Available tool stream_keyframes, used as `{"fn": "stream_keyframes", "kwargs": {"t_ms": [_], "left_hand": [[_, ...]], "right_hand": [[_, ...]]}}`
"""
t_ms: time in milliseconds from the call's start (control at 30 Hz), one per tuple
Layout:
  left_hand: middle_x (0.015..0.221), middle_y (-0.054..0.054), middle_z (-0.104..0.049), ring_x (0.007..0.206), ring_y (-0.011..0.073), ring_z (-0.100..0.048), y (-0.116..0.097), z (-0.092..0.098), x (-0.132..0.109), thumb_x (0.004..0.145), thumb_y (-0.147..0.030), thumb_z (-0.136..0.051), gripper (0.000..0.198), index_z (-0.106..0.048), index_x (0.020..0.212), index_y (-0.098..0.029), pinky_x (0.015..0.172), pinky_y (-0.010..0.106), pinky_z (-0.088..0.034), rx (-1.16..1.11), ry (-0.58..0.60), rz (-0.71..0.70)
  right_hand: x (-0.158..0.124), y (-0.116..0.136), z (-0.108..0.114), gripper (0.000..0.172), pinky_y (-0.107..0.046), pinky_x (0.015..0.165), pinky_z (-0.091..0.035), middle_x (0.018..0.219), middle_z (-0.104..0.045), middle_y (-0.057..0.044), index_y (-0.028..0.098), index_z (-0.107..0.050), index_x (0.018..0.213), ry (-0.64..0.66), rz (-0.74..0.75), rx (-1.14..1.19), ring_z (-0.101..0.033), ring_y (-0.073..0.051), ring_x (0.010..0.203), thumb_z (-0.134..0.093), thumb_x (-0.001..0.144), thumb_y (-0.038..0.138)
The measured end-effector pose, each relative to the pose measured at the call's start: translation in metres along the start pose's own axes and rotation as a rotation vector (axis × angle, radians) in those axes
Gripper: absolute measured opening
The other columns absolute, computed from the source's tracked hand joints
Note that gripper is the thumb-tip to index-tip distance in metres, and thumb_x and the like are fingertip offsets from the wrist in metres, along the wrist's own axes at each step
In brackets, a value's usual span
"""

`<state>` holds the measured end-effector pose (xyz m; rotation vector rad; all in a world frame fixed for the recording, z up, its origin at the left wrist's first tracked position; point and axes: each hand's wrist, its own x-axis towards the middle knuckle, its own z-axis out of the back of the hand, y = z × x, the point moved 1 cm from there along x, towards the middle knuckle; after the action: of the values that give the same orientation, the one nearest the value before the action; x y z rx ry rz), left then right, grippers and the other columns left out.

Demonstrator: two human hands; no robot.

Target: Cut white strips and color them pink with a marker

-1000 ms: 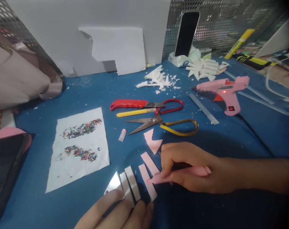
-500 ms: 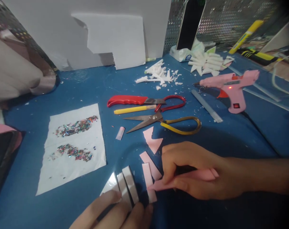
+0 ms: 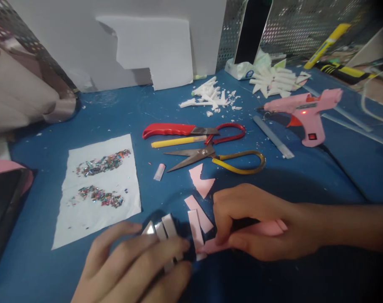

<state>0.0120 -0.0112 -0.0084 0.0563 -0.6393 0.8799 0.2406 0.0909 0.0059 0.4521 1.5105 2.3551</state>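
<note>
My right hand (image 3: 257,221) rests on the blue table (image 3: 305,185), fingers closed around a folded pink paper piece (image 3: 263,229) whose tip pokes out to the left. My left hand (image 3: 134,267) lies low at the front, fingers curled over several silvery white strips (image 3: 166,225) and pressing them down. Between the two hands lie two pink strips (image 3: 197,219). A notched pink scrap (image 3: 201,181) sits just above them.
Behind the hands lie yellow-handled scissors (image 3: 223,162), red-handled scissors (image 3: 229,132), a red-handled knife (image 3: 175,130) and a yellow stick (image 3: 178,141). A pink glue gun (image 3: 305,113) stands right. A white sheet (image 3: 99,198) with glitter lies left. White foam scraps (image 3: 210,99) sit farther back.
My left hand has moved up and forward over the silvery strips, now covering most of them. My right hand has stayed put with the pink piece.
</note>
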Motion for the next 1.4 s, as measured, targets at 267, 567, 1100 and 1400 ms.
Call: {"fn": "stream_keyframes", "kwargs": {"t_ms": [267,567,1100,1400], "left_hand": [[0.123,0.006,-0.060,0.122,0.0159,-0.047,0.007,0.001,0.014,0.084,-0.023,-0.053,0.041,-0.049,0.124,-0.012,0.116,0.038,-0.021,-0.126,0.138,0.085],[0.125,0.003,-0.060,0.129,0.0129,-0.040,0.010,0.000,0.016,0.082,-0.017,-0.050,0.054,-0.039,0.135,-0.010,0.119,0.033,-0.016,-0.167,0.169,0.156],[0.122,0.006,-0.059,0.115,0.0182,-0.051,0.004,-0.008,0.022,0.076,-0.033,-0.069,0.088,-0.019,0.146,-0.010,0.118,0.038,-0.010,-0.055,0.280,0.175],[0.115,0.007,-0.062,0.110,0.0191,-0.054,0.004,-0.004,0.023,0.079,-0.030,-0.064,0.080,-0.023,0.145,-0.010,0.117,0.044,-0.015,-0.016,0.244,0.158]], "right_hand": [[0.000,0.002,0.000,0.016,-0.023,0.067,-0.042,0.076,-0.064,-0.003,0.013,-0.063,0.082,0.004,0.015,-0.014,-0.056,-0.012,0.071,-0.054,0.090,0.023],[0.002,-0.001,-0.001,0.019,-0.023,0.067,-0.041,0.075,-0.063,-0.004,0.010,-0.065,0.083,0.011,0.039,-0.029,-0.054,-0.011,0.071,-0.054,0.090,0.024],[0.000,0.001,-0.002,0.016,-0.021,0.065,-0.039,0.073,-0.061,-0.002,0.011,-0.063,0.082,0.015,0.059,-0.032,-0.052,-0.010,0.068,-0.054,0.089,0.022],[-0.002,0.000,-0.001,0.017,-0.020,0.064,-0.040,0.073,-0.059,-0.002,0.011,-0.061,0.080,-0.025,0.036,-0.006,-0.052,-0.009,0.067,-0.056,0.090,0.023]]}}
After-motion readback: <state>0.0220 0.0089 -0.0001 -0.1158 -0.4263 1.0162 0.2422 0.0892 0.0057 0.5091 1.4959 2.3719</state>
